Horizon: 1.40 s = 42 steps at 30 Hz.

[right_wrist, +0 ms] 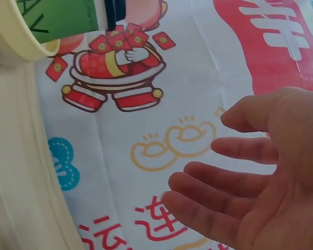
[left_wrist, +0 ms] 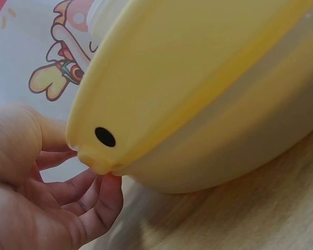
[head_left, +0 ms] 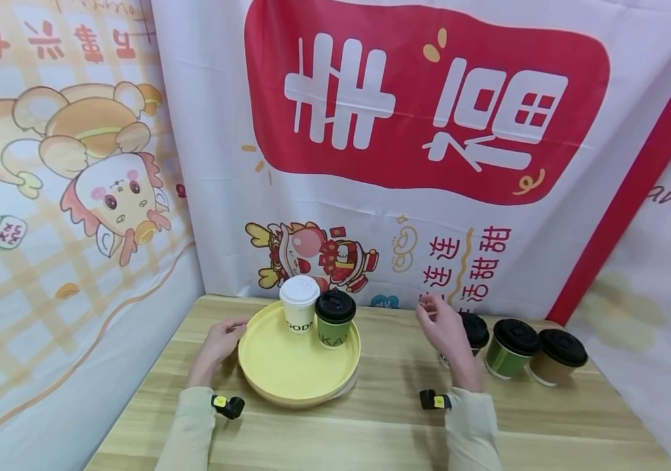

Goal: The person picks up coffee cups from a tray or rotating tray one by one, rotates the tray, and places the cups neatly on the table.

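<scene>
A round yellow tray (head_left: 300,373) with a raised rim stands on the table at the left of centre, a paler base showing beneath it. My left hand (head_left: 221,343) is at its left side; in the left wrist view the fingers (left_wrist: 108,200) curl under a small lug below a black oval spot, gripping the edge. At the tray's back stand a white paper cup (head_left: 300,307) with a white lid and a green paper cup (head_left: 333,330) with a black lid. My right hand (head_left: 446,327) hovers empty, fingers loosely extended, left of a black-lidded cup (head_left: 474,330) that the forearm partly hides.
To the right stand a green cup (head_left: 508,353) and a brown cup (head_left: 556,360), both with black lids, in a row with the partly hidden one. A printed cloth (head_left: 211,163) hangs behind the wooden table (head_left: 382,418), with more cloth at both sides.
</scene>
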Each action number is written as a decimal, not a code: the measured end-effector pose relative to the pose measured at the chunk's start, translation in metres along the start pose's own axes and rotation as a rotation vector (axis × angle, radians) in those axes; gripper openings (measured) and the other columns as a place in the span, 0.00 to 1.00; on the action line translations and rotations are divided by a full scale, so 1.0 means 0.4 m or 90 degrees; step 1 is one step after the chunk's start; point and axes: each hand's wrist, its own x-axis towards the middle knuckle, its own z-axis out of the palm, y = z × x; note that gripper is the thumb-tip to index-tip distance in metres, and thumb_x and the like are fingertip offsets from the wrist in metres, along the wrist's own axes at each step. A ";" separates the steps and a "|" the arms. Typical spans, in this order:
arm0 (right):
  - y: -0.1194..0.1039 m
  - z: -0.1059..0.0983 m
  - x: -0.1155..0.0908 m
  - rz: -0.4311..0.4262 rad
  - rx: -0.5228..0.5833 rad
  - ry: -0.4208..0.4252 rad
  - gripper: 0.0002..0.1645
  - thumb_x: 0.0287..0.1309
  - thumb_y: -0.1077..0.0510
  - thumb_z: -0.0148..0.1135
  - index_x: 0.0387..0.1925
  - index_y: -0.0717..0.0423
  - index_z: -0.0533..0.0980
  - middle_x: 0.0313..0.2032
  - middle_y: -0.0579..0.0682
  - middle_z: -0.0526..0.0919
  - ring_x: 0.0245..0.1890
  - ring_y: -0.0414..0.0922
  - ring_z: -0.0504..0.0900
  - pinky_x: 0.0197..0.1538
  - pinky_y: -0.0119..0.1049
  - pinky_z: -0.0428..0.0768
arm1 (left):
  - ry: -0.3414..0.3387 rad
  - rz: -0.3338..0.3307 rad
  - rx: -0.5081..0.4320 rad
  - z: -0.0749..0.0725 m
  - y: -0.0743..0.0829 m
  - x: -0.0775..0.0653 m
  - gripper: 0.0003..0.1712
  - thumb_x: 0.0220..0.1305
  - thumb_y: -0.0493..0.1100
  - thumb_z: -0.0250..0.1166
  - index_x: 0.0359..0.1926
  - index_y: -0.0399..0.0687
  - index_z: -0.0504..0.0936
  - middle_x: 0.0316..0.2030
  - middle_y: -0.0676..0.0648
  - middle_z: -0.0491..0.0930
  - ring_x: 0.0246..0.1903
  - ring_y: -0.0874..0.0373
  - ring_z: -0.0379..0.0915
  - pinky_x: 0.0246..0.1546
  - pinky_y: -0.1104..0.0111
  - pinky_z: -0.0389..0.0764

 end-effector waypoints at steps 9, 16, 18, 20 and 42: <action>0.008 0.071 0.014 -0.027 0.050 -0.065 0.21 0.62 0.48 0.53 0.55 0.50 0.69 0.45 0.54 0.80 0.43 0.49 0.79 0.41 0.42 0.78 | -0.002 0.013 -0.026 -0.001 -0.010 0.003 0.20 0.69 0.44 0.51 0.58 0.42 0.73 0.55 0.36 0.73 0.49 0.49 0.72 0.42 0.69 0.76; 0.021 0.125 0.024 0.009 0.102 -0.115 0.21 0.61 0.50 0.54 0.54 0.52 0.69 0.45 0.57 0.79 0.38 0.48 0.79 0.30 0.38 0.81 | -0.001 0.002 -0.013 0.002 -0.010 0.002 0.20 0.69 0.46 0.51 0.58 0.44 0.73 0.55 0.38 0.73 0.51 0.50 0.70 0.46 0.66 0.74; 0.023 0.138 0.027 0.020 0.107 -0.126 0.21 0.60 0.51 0.55 0.54 0.53 0.69 0.44 0.57 0.79 0.35 0.47 0.79 0.30 0.41 0.81 | 0.001 -0.001 -0.010 0.002 -0.010 0.000 0.20 0.69 0.47 0.51 0.58 0.45 0.73 0.55 0.38 0.73 0.51 0.49 0.70 0.47 0.65 0.74; 0.021 0.149 0.029 0.031 0.110 -0.141 0.22 0.59 0.52 0.55 0.54 0.53 0.69 0.41 0.57 0.79 0.33 0.47 0.79 0.30 0.43 0.82 | 0.002 -0.003 -0.014 0.002 -0.009 0.000 0.20 0.69 0.47 0.51 0.58 0.45 0.73 0.55 0.38 0.73 0.51 0.49 0.70 0.47 0.65 0.74; 0.007 0.237 0.008 0.020 0.216 -0.261 0.25 0.62 0.56 0.53 0.57 0.64 0.64 0.42 0.68 0.76 0.31 0.62 0.79 0.31 0.53 0.81 | 0.002 0.009 -0.023 0.001 -0.006 -0.004 0.20 0.69 0.45 0.52 0.58 0.43 0.73 0.54 0.37 0.73 0.50 0.49 0.71 0.43 0.68 0.75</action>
